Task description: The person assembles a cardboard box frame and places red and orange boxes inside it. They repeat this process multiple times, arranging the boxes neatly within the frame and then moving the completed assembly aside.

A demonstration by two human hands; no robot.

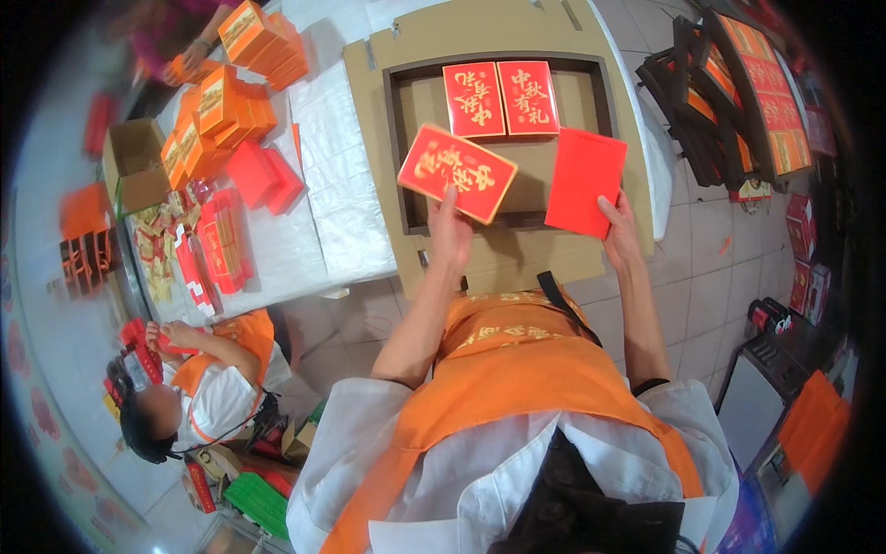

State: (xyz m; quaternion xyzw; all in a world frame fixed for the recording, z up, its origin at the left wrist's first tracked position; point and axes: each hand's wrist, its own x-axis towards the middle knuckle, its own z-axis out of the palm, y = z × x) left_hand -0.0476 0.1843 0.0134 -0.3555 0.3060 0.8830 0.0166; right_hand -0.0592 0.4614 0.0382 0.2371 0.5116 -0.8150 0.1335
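Gold-edged red box (457,173) slants just above the centre of the frame, its lower edge held by the left hand (448,231). The right hand (620,229), right of centre, grips a plain red box (585,180). At upper centre, 2 lettered red boxes (474,99) lie side by side in a dark-rimmed tray (415,102).

Bright, even light whitens the counter (337,171); the centre looks fairly sharp, straight edges bow, corners fall black, and the upper-left sleeve (164,39) blurs.
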